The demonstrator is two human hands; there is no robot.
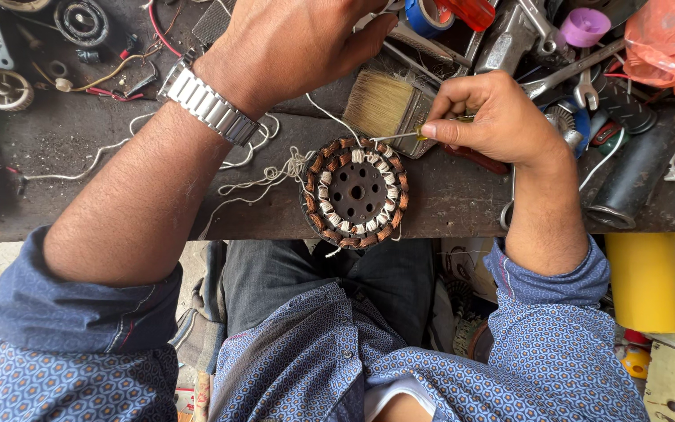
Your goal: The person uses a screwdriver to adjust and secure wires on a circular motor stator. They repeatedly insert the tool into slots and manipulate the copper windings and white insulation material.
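A round motor stator (355, 192) with copper windings and white lacing lies at the front edge of the dark workbench (462, 199). My right hand (486, 117) pinches a thin metal needle tool (396, 137) with a yellow handle, its tip at the stator's upper rim. My left hand (298, 39), with a metal watch (208, 105) on the wrist, is raised above the bench behind the stator and pulls a white thread (326, 113) that runs down to the stator. Loose white thread (263, 176) lies to the left of the stator.
A paint brush (384, 105) lies just behind the stator. Wrenches (572, 74), tape rolls (425, 16), a purple cap (585, 27) and an orange bag (662, 39) crowd the back right. A black cylinder (634, 176) lies right. Bearings (81, 19) and wires sit back left. A yellow container (644, 281) stands below.
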